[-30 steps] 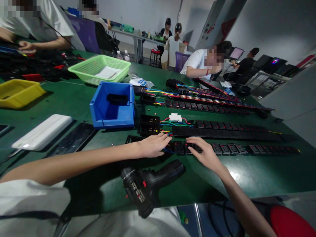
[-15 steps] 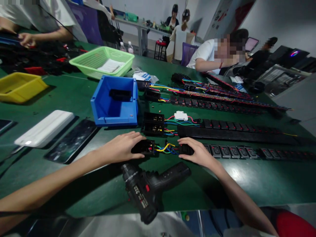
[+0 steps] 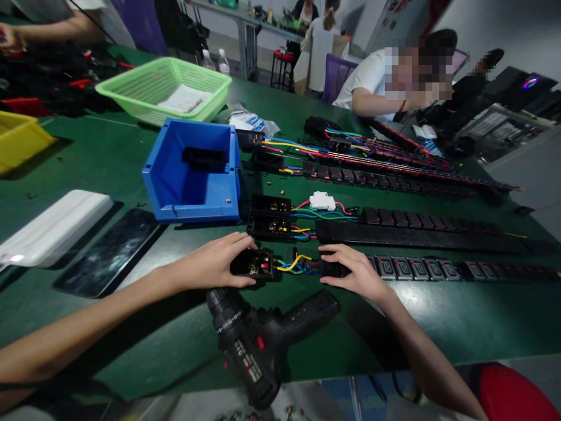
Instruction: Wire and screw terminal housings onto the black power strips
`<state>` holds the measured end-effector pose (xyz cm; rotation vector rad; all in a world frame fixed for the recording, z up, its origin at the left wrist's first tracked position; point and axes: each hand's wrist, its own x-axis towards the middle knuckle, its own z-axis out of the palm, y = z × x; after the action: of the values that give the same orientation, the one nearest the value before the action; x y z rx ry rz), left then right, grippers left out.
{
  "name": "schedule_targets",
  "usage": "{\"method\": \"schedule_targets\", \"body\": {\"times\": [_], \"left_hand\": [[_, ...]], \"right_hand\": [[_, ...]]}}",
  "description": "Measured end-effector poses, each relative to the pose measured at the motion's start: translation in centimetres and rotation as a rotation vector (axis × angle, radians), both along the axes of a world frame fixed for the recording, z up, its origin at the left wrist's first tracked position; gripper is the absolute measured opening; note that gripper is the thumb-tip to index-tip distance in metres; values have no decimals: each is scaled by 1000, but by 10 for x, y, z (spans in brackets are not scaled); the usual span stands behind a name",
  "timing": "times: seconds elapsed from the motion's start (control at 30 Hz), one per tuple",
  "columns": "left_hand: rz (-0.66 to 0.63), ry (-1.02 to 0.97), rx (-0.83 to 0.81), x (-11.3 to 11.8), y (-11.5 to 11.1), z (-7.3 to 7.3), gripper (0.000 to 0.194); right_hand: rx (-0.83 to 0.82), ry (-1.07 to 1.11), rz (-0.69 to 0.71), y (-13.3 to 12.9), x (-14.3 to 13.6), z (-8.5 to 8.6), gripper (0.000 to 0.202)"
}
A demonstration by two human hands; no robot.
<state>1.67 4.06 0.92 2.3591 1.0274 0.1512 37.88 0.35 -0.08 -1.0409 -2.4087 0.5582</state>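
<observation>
My left hand point(image 3: 228, 260) grips a small black plastic housing point(image 3: 259, 264) with brass contacts inside, thumb on the near side and fingers on the far side. Yellow, green and blue wires point(image 3: 291, 264) run from it to a row of black power sockets point(image 3: 405, 268). The left end of that socket row sits between the thumb and fingers of my right hand point(image 3: 355, 270), which is closed around it. A black cordless drill point(image 3: 254, 345) lies on its side just in front of both hands. Behind them, two similar housings point(image 3: 270, 225) lie wired to other strips.
A blue bin point(image 3: 199, 211) holding a black part stands behind my left hand. Further back are a green basket point(image 3: 131, 102) and a yellow tray point(image 3: 21, 140). A phone point(image 3: 107, 254) and a white power bank point(image 3: 55, 228) lie at left. A co-worker point(image 3: 368, 88) sits across the table.
The view has shifted slightly, so the bin and basket sit further left and higher. Both hands keep their hold; the left fingers have drawn back a little, uncovering more of the housing.
</observation>
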Motion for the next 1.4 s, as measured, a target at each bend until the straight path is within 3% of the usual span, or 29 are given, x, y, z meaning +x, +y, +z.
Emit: {"method": "schedule_targets", "body": {"times": [0.23, 0.4, 0.53, 0.8, 1.03, 1.4], "left_hand": [[2, -7, -11, -1, 1, -2, 54], [-1, -11, -17, -1, 2, -4, 55], [-6, -16, -21, -1, 2, -5, 55], [1, -18, -19, -1, 1, -6, 55], [9, -22, -21, -1, 0, -6, 54], [1, -30, -14, -2, 1, -7, 53]], "right_hand": [[-73, 69, -14, 3, 0, -3, 38], [-257, 129, -95, 6, -3, 5, 19], [-464, 118, -203, 20, -7, 16, 27], [-742, 60, -118, 52, -11, 24, 29], [-862, 99, -134, 52, -8, 19, 36], [-946, 167, -107, 55, -11, 12, 27]]}}
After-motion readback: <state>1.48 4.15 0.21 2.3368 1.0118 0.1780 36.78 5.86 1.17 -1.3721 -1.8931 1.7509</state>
